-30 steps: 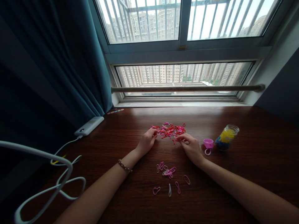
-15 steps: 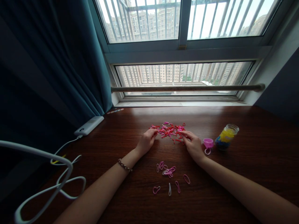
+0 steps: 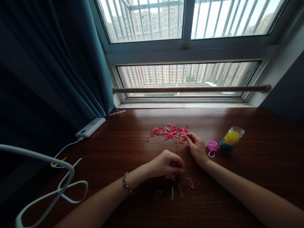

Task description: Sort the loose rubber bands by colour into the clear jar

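The left hand (image 3: 168, 163) curls above loose pink bands (image 3: 171, 177) on the worktop (image 3: 123, 136); the right hand (image 3: 197, 149) rests beside a red-and-pink pile (image 3: 172, 132). Cannot tell whether either pinches anything.

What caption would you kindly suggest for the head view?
Right hand at a pile of red and pink elastic bands, left hand near a smaller pink cluster.

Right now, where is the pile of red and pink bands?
In the head view, the pile lies centrally on the table, toward the window, with the right hand at its right edge.
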Demonstrator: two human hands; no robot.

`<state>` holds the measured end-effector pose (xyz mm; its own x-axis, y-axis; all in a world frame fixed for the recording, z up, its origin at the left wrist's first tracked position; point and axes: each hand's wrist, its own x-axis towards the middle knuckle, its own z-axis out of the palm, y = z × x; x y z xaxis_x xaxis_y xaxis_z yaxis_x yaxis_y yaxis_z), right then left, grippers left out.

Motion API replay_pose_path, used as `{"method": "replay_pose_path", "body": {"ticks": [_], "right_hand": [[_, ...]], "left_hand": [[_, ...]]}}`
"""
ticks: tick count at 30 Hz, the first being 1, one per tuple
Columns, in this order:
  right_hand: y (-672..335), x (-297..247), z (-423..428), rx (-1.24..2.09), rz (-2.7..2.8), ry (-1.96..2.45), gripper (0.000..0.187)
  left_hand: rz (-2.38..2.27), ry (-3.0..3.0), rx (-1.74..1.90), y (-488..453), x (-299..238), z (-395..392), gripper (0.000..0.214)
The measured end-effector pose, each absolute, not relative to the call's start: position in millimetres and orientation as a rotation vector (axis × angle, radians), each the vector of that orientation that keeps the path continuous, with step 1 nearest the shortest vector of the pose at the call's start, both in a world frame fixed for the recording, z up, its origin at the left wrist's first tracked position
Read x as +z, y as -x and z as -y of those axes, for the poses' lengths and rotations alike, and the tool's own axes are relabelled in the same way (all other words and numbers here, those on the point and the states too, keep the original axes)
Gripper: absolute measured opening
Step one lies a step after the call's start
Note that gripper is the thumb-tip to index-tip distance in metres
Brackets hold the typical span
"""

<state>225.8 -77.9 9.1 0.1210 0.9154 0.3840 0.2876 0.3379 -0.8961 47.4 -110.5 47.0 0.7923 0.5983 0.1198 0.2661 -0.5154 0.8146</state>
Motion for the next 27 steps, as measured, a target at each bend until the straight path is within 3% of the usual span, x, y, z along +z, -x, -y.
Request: {"method": "replay_pose_path", "body": {"ticks": [14,20,27], "right_hand": [[-222.4,14.7,83.1,0.622,1.481,1.2,0.026],[-212.5,24.5,101.3,0.655,1.776,1.016,0.021],[-205.8,26.5,123.9,0.466,2.435,0.571,0.02]], "left_hand": [[-0.869,-1.858,0.557,-14.5,46.0,69.2,0.02],[-1.264,-2.371,0.998,-6.8,29.2,55.3,0.013],[-1.428,-2.725,0.875,8.5,10.2,40.2,0.021]]}}
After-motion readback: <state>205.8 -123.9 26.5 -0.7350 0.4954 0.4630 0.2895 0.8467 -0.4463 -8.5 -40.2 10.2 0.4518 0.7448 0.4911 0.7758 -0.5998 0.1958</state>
